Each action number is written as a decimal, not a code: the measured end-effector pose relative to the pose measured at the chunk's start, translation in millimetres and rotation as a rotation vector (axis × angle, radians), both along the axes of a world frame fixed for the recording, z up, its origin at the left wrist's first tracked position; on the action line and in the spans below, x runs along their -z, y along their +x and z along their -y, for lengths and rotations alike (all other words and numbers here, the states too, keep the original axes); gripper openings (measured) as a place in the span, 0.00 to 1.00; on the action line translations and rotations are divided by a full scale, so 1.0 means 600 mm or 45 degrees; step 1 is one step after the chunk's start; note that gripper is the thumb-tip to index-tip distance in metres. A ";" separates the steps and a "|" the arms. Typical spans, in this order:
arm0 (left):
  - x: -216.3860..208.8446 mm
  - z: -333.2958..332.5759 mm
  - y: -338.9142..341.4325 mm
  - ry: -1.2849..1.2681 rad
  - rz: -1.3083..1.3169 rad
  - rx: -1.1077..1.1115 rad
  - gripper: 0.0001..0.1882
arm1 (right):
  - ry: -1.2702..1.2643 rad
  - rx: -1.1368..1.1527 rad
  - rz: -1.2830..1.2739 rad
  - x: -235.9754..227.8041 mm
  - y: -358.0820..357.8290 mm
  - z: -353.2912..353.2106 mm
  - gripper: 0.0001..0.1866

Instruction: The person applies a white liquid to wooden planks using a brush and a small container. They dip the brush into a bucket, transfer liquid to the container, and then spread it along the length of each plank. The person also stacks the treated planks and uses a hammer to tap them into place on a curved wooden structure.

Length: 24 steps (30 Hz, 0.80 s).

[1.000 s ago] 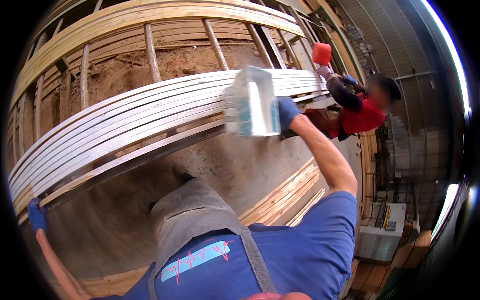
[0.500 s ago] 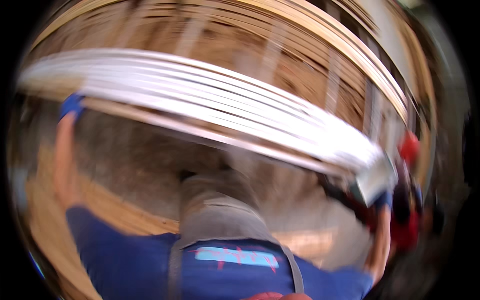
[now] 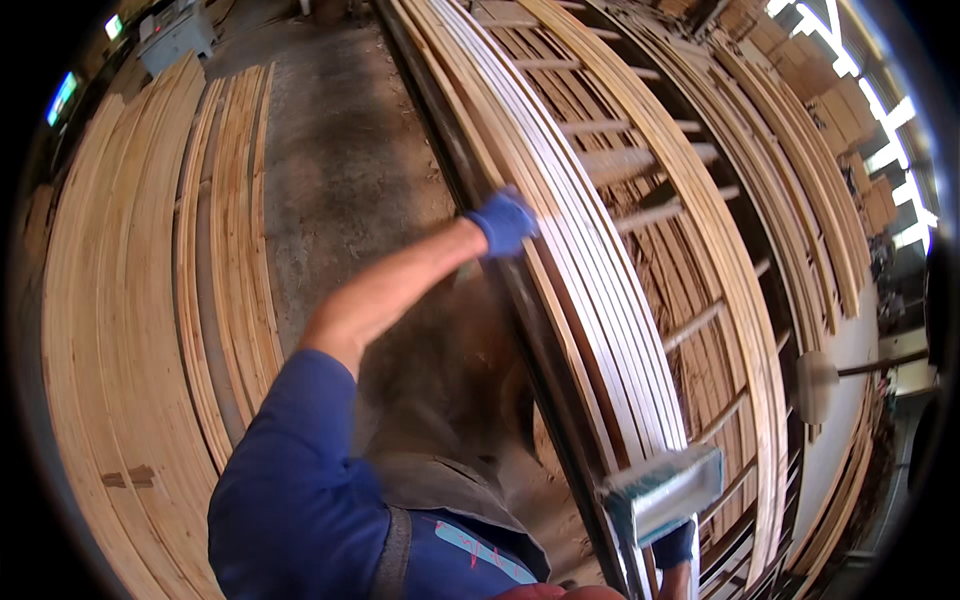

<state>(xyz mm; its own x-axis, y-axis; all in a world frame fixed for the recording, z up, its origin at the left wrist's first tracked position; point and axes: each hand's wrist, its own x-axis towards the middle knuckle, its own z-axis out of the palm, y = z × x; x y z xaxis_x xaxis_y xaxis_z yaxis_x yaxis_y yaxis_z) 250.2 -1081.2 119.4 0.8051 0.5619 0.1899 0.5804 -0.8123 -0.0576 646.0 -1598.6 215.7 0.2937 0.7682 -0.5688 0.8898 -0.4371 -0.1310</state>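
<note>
Gripped at near right by the blue-gloved right hand (image 3: pixel 675 547): a paint-smeared, teal-and-white box (image 3: pixel 662 492), tilted, over the near stretch of a row of white boards (image 3: pixel 592 262). Closed on the near side of the box, with fingers mostly hidden behind it; impossible to tell the tightness of the hold, or any contact between box and boards.

Farther along, at the left edge of the row: the left hand (image 3: pixel 506 222), also in a blue glove, at the end of an arm stretched out from near left. Curled against the wood and slightly blurred; impossible to tell the opening of the fingers, or any firm hold.

Along the left side of the boards, across a narrow gap: a pale strip (image 3: pixel 570 350). Just left of that, a dark rail (image 3: pixel 524 308).

To the right, past a run of crossbars (image 3: pixel 650 217): a second row of unpainted lumber (image 3: pixel 695 185).

On the left, across a stretch of dusty floor (image 3: pixel 330 130): long bare planks (image 3: pixel 120 300), laid side by side. At far left, beyond the planks, a grey cabinet (image 3: pixel 176 38). At near centre, a blue shirt (image 3: pixel 300 450) and a grey apron (image 3: pixel 440 485).
</note>
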 end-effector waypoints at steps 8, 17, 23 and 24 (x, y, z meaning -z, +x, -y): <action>-0.012 -0.058 -0.057 -0.245 0.541 0.333 0.08 | 0.697 0.189 -0.637 0.066 -0.191 -0.472 0.23; 0.168 -0.250 -0.489 -0.480 1.165 -0.622 0.11 | 0.677 -0.343 -0.190 0.026 -0.455 -0.954 0.19; 0.424 -0.148 -0.804 -0.633 0.643 -0.971 0.09 | 0.653 -0.461 -0.092 0.050 -0.577 -1.278 0.19; 0.438 -0.141 -0.841 -0.869 0.559 -1.203 0.07 | 0.631 -0.455 -0.080 0.047 -0.609 -1.333 0.19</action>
